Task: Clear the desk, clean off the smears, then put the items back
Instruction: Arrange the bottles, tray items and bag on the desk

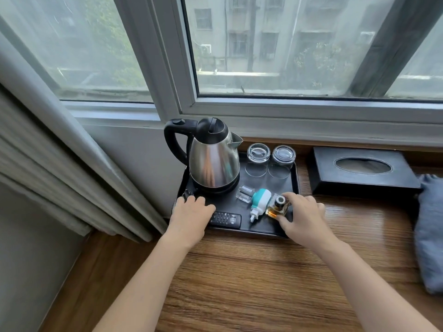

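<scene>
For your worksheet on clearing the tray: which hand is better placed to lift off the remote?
Left. The left hand already rests on the remote's end, while the right hand pinches the amber bottle.

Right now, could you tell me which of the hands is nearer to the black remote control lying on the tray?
The left. The left hand rests on the tray's near left corner, touching the black remote control at its left end. The right hand is farther right, pinching the small amber glass bottle.
</scene>
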A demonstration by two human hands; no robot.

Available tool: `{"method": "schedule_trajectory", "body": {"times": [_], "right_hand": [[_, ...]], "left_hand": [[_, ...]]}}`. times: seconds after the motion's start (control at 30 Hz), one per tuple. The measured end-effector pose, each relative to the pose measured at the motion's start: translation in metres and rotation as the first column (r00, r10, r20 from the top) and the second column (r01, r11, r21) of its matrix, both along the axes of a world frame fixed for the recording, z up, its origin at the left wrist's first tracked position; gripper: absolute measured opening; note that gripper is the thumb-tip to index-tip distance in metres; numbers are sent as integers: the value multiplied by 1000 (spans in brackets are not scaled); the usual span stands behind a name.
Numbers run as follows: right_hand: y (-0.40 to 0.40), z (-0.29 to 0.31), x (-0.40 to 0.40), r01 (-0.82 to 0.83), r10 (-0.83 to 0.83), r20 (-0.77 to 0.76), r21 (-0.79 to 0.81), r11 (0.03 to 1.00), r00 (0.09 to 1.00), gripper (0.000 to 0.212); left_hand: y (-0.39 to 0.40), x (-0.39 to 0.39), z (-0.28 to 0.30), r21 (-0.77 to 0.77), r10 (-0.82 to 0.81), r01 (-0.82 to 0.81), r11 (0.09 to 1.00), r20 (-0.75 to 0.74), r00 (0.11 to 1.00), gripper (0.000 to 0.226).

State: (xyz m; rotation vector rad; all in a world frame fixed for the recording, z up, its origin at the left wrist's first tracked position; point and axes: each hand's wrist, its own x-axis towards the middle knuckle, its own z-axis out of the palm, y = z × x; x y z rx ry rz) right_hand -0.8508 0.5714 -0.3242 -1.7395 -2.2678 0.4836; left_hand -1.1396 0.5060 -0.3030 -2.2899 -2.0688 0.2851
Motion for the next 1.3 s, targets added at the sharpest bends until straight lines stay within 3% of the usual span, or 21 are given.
{"method": "schedule_trajectory", "body": {"times": [0.13, 0.33, 0.6, 0.73, 1.0, 1.1, 1.17, 1.23, 1.3], "right_hand": [[0, 4, -1, 4, -4, 4, 8, 1000, 1000, 32], [-1, 7, -1, 8, -8, -36, 3, 1000, 999, 31], [-2, 7, -2, 0, 3, -195, 14, 1000, 981, 42], [0, 11, -6, -43, 48, -186, 28, 999, 981, 47], [-2, -3, 0, 54, -52, -172, 6, 999, 984, 50], [-3, -4, 2, 49, -46, -183, 10, 999, 982, 50], [-4, -5, 3, 45, -42, -192, 11, 999, 980, 50], [-4, -6, 3, 41, -38, -192, 11, 999, 981, 50], [-4, -6, 3, 27, -24, -184, 10, 1000, 983, 50]], "left_hand": [[7, 47, 4, 89, -52, 38, 995, 161, 986, 50], [27, 98, -8, 110, -33, 0, 994, 298, 954, 78], [38, 99, -24, 256, -100, 36, 966, 241, 965, 79], [39, 97, -23, 259, -63, 1, 966, 230, 971, 86], [53, 117, -22, 278, -54, 32, 960, 73, 996, 64], [61, 115, -26, 345, -106, 99, 933, 1, 994, 44], [63, 106, -27, 385, -173, 161, 909, -4, 985, 43], [60, 95, -23, 395, -233, 186, 900, 74, 970, 49], [53, 79, -16, 382, -257, 139, 914, 277, 926, 54]]}}
